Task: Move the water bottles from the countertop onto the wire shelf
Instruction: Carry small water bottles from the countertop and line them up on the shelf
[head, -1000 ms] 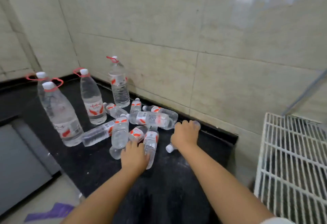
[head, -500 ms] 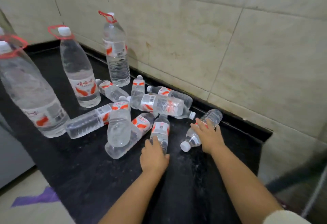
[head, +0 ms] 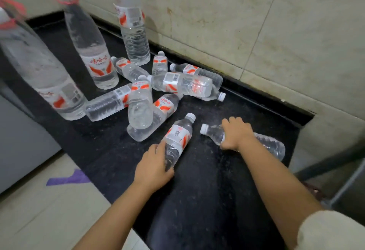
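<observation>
**2 small bottles in hand, remainder on countertop**

Head view:
- 2 hands on lying bottles. The left hand (head: 153,167) curls its fingers round the base end of a small labelled bottle (head: 177,138), whose white cap points away toward the heap. The right hand (head: 236,134) wraps over the middle of a second small bottle (head: 270,146), cap to the left of the grip, base to the right of it. Both bottles lie on the black countertop (head: 207,190), apart from each other.
- Heap of small bottles (head: 158,95): beyond the left grip, lying crossed over one another, several with red-and-white labels; exact count cannot be told.
- 3 large upright bottles with red carry rings: blurred large bottle (head: 39,71) far left of both grips, second large bottle (head: 88,40) behind the heap, third large bottle (head: 132,26) just beside the tiled wall (head: 256,22).
- Purple scrap (head: 69,178) on the pale floor, left of the left forearm.
</observation>
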`<state>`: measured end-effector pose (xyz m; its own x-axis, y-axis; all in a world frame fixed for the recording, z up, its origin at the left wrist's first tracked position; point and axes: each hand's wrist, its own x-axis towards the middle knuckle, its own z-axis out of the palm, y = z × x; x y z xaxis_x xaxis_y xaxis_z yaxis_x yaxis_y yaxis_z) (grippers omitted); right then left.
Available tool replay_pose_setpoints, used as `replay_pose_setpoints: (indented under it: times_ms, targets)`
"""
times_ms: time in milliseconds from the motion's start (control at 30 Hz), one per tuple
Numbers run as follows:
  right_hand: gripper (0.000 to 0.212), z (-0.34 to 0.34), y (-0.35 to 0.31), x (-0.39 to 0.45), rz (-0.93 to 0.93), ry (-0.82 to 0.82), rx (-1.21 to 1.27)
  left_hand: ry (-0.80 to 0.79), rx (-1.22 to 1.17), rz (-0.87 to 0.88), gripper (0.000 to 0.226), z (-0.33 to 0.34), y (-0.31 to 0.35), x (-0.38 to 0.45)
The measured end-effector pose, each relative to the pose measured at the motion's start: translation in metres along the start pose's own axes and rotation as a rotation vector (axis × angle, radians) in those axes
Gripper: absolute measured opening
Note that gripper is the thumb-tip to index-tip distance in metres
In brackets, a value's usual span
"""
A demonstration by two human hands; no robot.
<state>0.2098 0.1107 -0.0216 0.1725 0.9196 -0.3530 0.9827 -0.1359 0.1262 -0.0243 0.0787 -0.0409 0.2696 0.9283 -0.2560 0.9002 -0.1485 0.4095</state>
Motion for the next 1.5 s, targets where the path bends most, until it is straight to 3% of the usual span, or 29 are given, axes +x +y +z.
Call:
replay_pose_setpoints:
  times_ms: [133,233,333,533,933,1167,1333,1500]
  targets:
    - [0.076,0.015,-0.012,-0.034,0.157,-0.026,0.256,-0.036,0.042,-0.067,0.070,-0.004,-0.015,-0.047]
    - [0.080,0.023,-0.029,-0.060,0.197,-0.001,0.305,-0.073,0.139,-0.127,0.061,-0.002,-0.012,-0.075]
    - [0.077,0.031,-0.048,-0.087,0.121,0.030,0.266,-0.057,0.191,-0.213,0.058,0.002,0.001,-0.086]
    - [0.085,0.052,-0.063,-0.137,-0.073,0.122,0.185,0.003,0.148,-0.314,0.074,0.014,0.018,-0.060]
    - [0.062,0.036,-0.072,-0.167,0.058,0.150,0.367,0.209,-0.009,-0.292,0.049,0.005,0.016,-0.075]
    - [0.072,-0.058,-0.052,-0.190,0.112,0.430,0.644,0.462,-0.139,-0.115,0.055,-0.063,0.067,-0.082]
    - [0.063,-0.142,0.006,-0.231,0.131,0.794,0.786,0.703,-0.288,0.156,0.061,-0.115,0.147,-0.080]
    - [0.065,-0.188,0.091,-0.296,0.250,1.147,0.817,0.787,-0.499,0.354,0.063,-0.135,0.251,-0.103]
